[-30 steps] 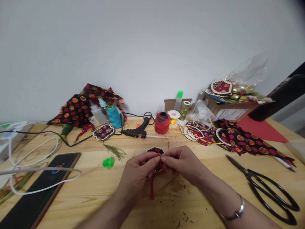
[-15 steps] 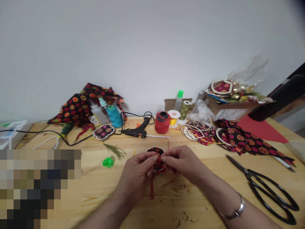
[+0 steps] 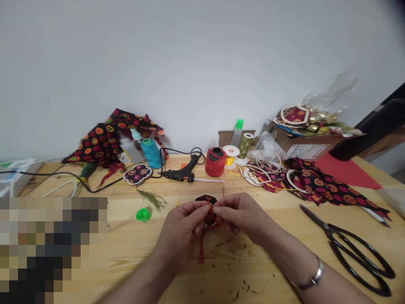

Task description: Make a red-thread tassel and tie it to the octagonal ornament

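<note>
A dark patterned piece with a pale rim [image 3: 205, 197] lies on the table, partly covered by my fingers. My left hand [image 3: 186, 219] pinches red thread [image 3: 201, 249] over it, and a bundle of strands hangs below. From the other side my right hand [image 3: 238, 213] has thumb and forefinger closed on the red thread, close to the left fingertips. A strand runs up toward the red thread spool [image 3: 215, 162]. The exact knot or loop between the fingertips is too small to tell.
Black scissors [image 3: 348, 249] lie at right. Behind are a glue gun [image 3: 182, 172], a blue spool [image 3: 151, 153], a yellow spool [image 3: 230, 156] and patterned fabric [image 3: 101, 141]. A green cap [image 3: 143, 215] sits left of my hands. A filled box [image 3: 306, 145] stands back right.
</note>
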A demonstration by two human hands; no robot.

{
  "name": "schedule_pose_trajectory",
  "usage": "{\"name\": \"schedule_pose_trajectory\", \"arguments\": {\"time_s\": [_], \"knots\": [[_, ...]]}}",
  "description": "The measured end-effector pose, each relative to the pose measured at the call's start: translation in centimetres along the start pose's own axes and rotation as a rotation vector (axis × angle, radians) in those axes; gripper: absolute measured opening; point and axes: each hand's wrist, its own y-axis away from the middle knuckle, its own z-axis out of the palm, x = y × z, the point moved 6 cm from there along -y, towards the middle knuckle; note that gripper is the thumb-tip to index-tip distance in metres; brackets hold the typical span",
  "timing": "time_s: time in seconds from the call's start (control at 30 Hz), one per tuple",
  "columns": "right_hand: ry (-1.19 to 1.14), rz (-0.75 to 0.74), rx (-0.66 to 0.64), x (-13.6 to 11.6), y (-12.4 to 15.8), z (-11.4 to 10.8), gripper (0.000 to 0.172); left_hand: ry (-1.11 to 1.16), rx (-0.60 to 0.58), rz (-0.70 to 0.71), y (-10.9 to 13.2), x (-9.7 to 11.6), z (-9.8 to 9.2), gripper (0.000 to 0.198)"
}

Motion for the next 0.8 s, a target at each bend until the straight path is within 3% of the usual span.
{"name": "schedule_pose_trajectory", "arguments": {"time_s": [0.8], "knots": [[0.078, -0.036, 0.046, -0.44, 0.11, -0.34, 0.018, -0.036, -0.002, 0.024, -0.01, 0.04, -0.15, 0.022]]}}
